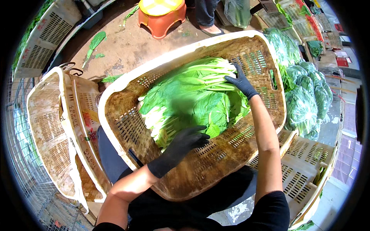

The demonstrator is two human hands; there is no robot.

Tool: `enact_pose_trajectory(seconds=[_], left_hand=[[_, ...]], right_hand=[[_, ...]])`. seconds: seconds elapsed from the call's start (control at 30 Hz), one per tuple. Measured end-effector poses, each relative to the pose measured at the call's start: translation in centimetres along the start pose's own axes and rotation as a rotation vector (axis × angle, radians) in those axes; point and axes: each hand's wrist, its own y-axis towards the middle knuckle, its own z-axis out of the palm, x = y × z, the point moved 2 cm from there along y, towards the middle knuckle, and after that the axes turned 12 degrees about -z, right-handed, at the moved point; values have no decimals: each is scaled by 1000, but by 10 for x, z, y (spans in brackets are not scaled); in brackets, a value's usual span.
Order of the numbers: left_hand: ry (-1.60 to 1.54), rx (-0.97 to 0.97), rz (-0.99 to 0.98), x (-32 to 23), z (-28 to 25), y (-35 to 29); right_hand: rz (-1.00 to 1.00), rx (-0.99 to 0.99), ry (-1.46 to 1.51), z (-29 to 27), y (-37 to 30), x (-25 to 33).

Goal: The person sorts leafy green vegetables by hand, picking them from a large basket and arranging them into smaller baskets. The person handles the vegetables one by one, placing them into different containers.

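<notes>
A large plastic basket (pixel 192 188), cream-rimmed with brown-stained slotted walls, tilts before me over my dark-clothed legs. Inside it lies a heap of long-stemmed leafy greens (pixel 204 102), with pale stem ends toward the right and at the lower left. My right hand (pixel 241 82), in a black glove, curls its thumb and fingers about the stem ends at the heap's right. Below the heap, my left hand (pixel 187 141), also black-gloved, has its fingers stretched out and apart beside the lowest leaves, holding nothing. A blurred patch covers the heap's middle.
Stacked stained baskets (pixel 71 134) stand at my left, and another crate (pixel 304 173) at lower right. Bagged greens (pixel 308 96) pile up on the right. An orange stool (pixel 162 19) with a yellow top and a person's foot (pixel 212 30) are beyond. Loose leaves (pixel 94 43) litter the floor.
</notes>
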Motion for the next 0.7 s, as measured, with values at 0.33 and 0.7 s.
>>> enact_pose_trajectory(seconds=[0.33,0.7], left_hand=[[44,-165,113,-1,-20,13],[-596,403,62,16,69,12]], right_hand=[[-65,-134,-256,-40,-57,156],[-386,-15,-724,86,-189,298]])
